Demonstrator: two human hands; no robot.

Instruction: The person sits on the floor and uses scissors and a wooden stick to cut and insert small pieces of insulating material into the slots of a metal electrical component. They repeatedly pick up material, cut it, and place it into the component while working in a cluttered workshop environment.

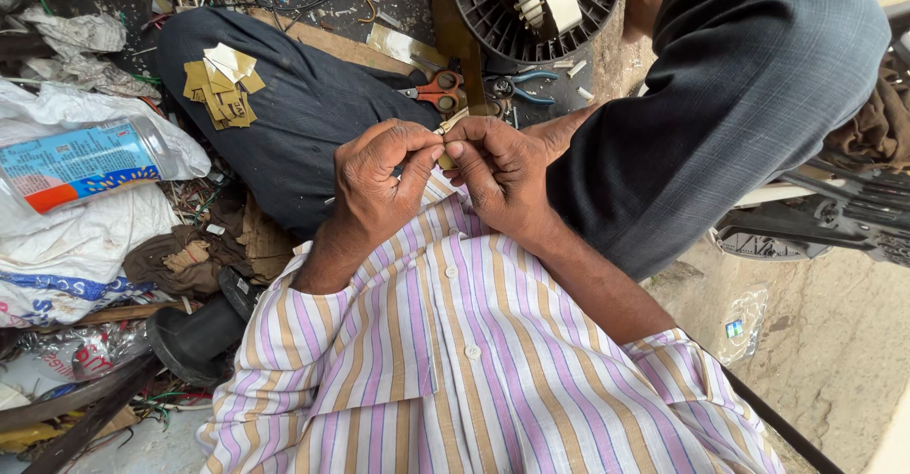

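Observation:
My left hand (pixel 379 185) and my right hand (pixel 498 175) meet in front of my chest, above my striped shirt. Both pinch a small yellowish paper strip (pixel 447 125) between thumbs and fingertips. Most of the strip is hidden by my fingers. A small pile of similar yellowish paper pieces (pixel 223 85) rests on my left thigh, which is covered by dark trousers. My right knee rises at the upper right.
Orange-handled scissors (pixel 438 90) and blue-handled pliers (pixel 521 85) lie on the ground beyond my hands. A round dark slotted motor part (pixel 536 5) sits at the top. White sacks and a plastic bottle (pixel 85 161) lie at left, with wires and scraps around.

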